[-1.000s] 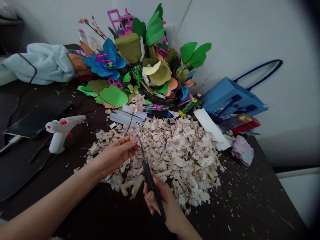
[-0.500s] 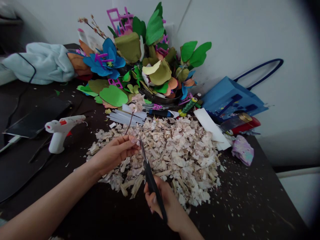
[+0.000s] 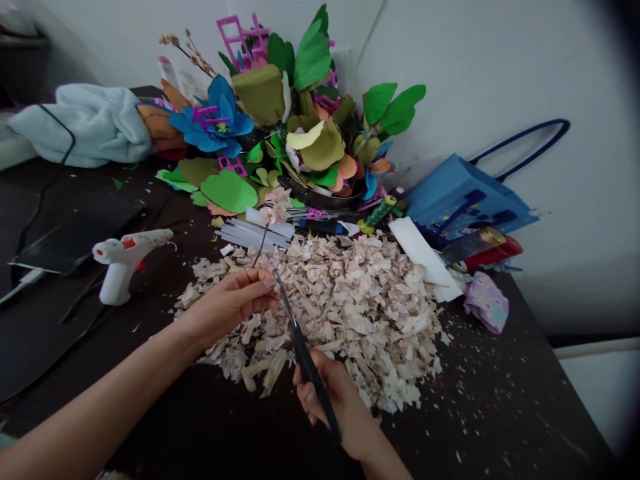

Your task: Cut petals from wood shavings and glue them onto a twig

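My left hand (image 3: 230,308) pinches a thin brown stem (image 3: 261,249) topped by a pale, petalled flower (image 3: 274,207), and it rests above a heap of pale wood shavings (image 3: 350,313). My right hand (image 3: 336,408) is shut around black-handled scissors (image 3: 306,363). Their narrow metal blades (image 3: 285,303) point up to the left, with the tips close to my left fingertips. I cannot tell whether the blades touch the stem. The lower part of the heap lies under both hands.
A white hot glue gun (image 3: 123,260) lies left of the shavings on the dark table (image 3: 450,420). Behind stand bright foam flowers and leaves (image 3: 300,133), glue sticks (image 3: 255,232), and a blue bag (image 3: 465,197). A black tablet (image 3: 75,233) lies at left.
My right hand and the scissors have shifted slightly right and down, with the handles leaning more. My left hand and the stem have barely moved.
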`<act>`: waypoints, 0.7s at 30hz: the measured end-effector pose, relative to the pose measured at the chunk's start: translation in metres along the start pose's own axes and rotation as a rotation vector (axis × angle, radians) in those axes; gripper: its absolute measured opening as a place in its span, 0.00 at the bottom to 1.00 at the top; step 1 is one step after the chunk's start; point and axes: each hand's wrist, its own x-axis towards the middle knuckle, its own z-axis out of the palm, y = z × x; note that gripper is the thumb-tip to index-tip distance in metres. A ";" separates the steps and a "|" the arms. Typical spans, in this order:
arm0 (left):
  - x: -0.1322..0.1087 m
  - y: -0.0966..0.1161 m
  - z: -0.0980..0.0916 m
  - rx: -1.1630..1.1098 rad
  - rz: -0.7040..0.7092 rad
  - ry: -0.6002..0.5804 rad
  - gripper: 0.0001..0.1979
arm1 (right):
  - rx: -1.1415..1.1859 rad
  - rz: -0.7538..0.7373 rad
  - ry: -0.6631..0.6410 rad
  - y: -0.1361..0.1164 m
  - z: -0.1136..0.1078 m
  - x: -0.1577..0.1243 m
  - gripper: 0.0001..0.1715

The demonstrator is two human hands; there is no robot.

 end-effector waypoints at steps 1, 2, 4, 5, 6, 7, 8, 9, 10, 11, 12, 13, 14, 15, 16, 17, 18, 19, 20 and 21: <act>0.000 0.000 0.000 -0.001 0.001 0.001 0.11 | -0.012 0.002 0.004 0.000 0.000 0.000 0.32; 0.000 0.000 0.000 -0.003 0.001 0.001 0.11 | -0.024 0.002 0.010 0.000 -0.001 0.000 0.32; 0.001 0.000 0.000 -0.010 -0.001 0.002 0.12 | -0.037 -0.002 0.017 0.000 -0.001 0.000 0.32; 0.001 0.000 0.001 -0.014 -0.003 0.002 0.12 | -0.037 -0.005 0.020 0.000 -0.001 0.000 0.32; 0.002 0.001 0.001 -0.018 -0.005 0.003 0.12 | -0.034 -0.004 0.020 -0.001 -0.001 0.001 0.32; 0.002 0.001 0.001 -0.020 -0.007 0.007 0.12 | -0.027 0.000 0.020 -0.001 -0.001 0.001 0.32; 0.002 0.000 0.001 -0.021 -0.009 0.012 0.12 | -0.017 0.004 0.019 -0.001 -0.001 0.001 0.32; 0.002 0.000 0.001 -0.020 -0.010 0.016 0.13 | -0.003 0.008 0.017 -0.001 -0.001 0.001 0.32; 0.002 0.000 0.001 -0.018 -0.009 0.019 0.13 | 0.011 0.013 0.017 -0.001 0.000 0.002 0.31; 0.002 0.000 0.001 -0.015 -0.008 0.018 0.13 | 0.023 0.020 0.017 -0.001 0.000 0.002 0.30; 0.002 0.000 0.001 -0.012 -0.005 0.014 0.13 | 0.030 0.028 0.016 -0.002 0.000 0.001 0.30; 0.002 0.000 0.000 -0.009 -0.003 0.008 0.12 | 0.032 0.032 0.017 -0.002 0.000 0.001 0.29; 0.002 0.000 0.000 -0.006 0.000 0.002 0.12 | 0.027 0.033 0.018 -0.002 -0.001 0.001 0.29; 0.002 0.000 -0.001 -0.003 0.003 -0.004 0.11 | 0.021 0.035 0.019 -0.003 -0.001 0.001 0.29; 0.002 -0.001 -0.002 -0.002 0.006 -0.006 0.11 | 0.015 0.033 0.021 -0.003 -0.001 0.001 0.28; 0.002 -0.001 -0.002 -0.002 0.009 -0.005 0.10 | 0.010 0.031 0.023 -0.003 -0.001 0.000 0.28; 0.002 -0.001 -0.003 -0.002 0.011 -0.003 0.10 | 0.006 0.029 0.030 -0.002 -0.001 0.000 0.27; 0.002 -0.001 -0.003 -0.003 0.014 -0.004 0.10 | 0.007 0.033 0.035 -0.002 -0.001 0.000 0.27; 0.002 -0.001 -0.003 -0.004 0.015 -0.007 0.10 | 0.013 0.037 0.038 -0.002 -0.001 0.000 0.26; 0.002 -0.001 -0.003 -0.005 0.017 -0.010 0.09 | 0.023 0.043 0.043 -0.001 0.000 0.000 0.27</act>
